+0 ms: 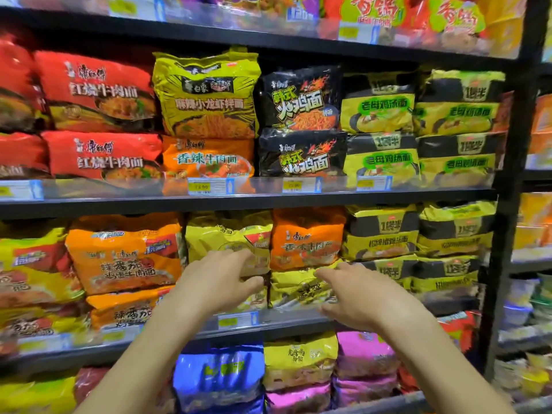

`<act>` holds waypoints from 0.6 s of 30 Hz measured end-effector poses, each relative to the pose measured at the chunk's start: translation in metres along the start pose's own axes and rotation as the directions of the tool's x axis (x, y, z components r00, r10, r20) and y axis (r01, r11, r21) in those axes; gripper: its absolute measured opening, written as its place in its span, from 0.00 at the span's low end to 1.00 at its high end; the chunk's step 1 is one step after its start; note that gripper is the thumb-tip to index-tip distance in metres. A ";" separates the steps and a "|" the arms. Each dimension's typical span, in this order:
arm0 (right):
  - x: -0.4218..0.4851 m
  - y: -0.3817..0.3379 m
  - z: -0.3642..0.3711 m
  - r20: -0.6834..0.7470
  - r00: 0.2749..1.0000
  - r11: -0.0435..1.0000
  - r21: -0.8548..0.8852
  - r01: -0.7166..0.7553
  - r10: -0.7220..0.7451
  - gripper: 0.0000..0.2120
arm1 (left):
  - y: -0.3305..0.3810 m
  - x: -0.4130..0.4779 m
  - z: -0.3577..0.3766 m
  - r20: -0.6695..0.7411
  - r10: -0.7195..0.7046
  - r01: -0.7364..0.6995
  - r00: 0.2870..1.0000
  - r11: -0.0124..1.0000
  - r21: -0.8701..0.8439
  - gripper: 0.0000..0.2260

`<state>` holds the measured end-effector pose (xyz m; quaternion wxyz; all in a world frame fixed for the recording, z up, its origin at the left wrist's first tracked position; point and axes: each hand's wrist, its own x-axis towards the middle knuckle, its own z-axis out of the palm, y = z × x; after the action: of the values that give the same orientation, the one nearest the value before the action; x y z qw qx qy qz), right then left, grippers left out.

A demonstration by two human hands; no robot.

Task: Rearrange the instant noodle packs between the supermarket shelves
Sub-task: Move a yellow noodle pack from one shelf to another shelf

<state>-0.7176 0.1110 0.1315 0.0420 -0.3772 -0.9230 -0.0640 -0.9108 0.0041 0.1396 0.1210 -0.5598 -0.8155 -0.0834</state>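
Note:
Both my hands reach to the middle of the second shelf from below. My left hand (222, 277) lies with spread fingers on the front of a yellow noodle pack (227, 234). My right hand (355, 289) hovers with loosely bent fingers over a lower yellow pack (294, 286), its thumb near the shelf's front edge; I cannot tell whether it touches the pack. An orange noodle pack (307, 237) lies on top of that lower yellow pack. Neither hand visibly grips anything.
The shelf above holds red packs (98, 91), a yellow pack (206, 94) on an orange one (206, 159), black packs (301, 98) and yellow-black packs (379, 106). Blue (218, 375), yellow and pink packs fill the shelf below. A black upright (507, 204) bounds the shelves on the right.

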 end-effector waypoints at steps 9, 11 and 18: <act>0.056 -0.030 -0.043 -0.098 0.992 0.997 -0.018 0.078 -0.079 0.29 | -0.055 0.016 -0.039 -0.138 -0.078 0.085 0.987 0.995 0.045 0.24; 0.068 -0.043 -0.060 -0.124 0.988 0.996 -0.031 0.087 -0.090 0.30 | -0.072 0.020 -0.058 -0.206 -0.101 0.114 0.973 0.992 0.051 0.24; 0.114 -0.075 -0.136 -0.287 0.951 0.990 -0.108 0.091 -0.119 0.29 | -0.127 0.052 -0.124 -0.389 -0.123 0.159 0.913 0.985 0.062 0.22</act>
<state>-0.8476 0.1165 0.2737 0.1569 -0.3154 -0.9214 -0.1644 -1.0344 -0.0286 0.2738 0.2975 -0.4664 -0.8171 -0.1621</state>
